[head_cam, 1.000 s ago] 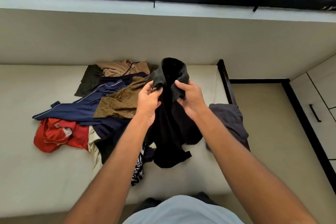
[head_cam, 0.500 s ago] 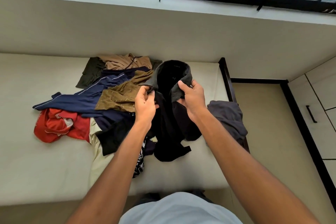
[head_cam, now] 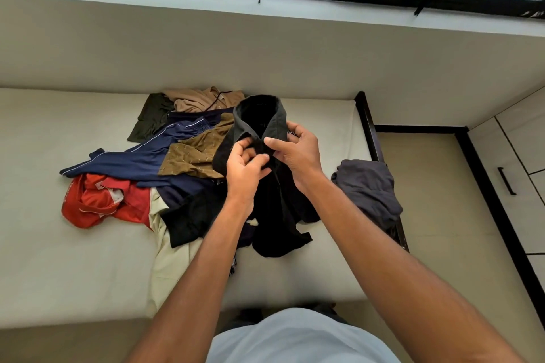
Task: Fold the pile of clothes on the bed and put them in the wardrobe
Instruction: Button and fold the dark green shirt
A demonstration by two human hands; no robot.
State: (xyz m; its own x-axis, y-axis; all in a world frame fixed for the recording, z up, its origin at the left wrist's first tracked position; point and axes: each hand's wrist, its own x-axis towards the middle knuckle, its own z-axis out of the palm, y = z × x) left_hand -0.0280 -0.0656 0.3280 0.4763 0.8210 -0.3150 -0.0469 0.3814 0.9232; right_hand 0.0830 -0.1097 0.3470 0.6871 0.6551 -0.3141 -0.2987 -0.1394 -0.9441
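I hold a black collared shirt (head_cam: 274, 203) up over the bed (head_cam: 59, 259). My left hand (head_cam: 243, 169) and my right hand (head_cam: 298, 150) both pinch the shirt front just under its collar (head_cam: 259, 115), close together. The shirt's tail hangs down onto the mattress. To the left lies the pile of clothes: navy trousers (head_cam: 141, 159), an olive-brown patterned garment (head_cam: 194, 156), a red shirt (head_cam: 97, 200), a tan garment (head_cam: 197, 100), a dark green one (head_cam: 150, 118) and a cream one (head_cam: 168, 256).
A dark grey garment (head_cam: 368, 188) hangs over the bed's dark wooden end rail (head_cam: 368, 127). The wardrobe (head_cam: 519, 162) with a black handle stands at the right, across a strip of floor. A wall and barred window run behind the bed.
My two hands have drawn together at the shirt's front under the collar, closing the opening that earlier gaped between them. The pile has not moved.
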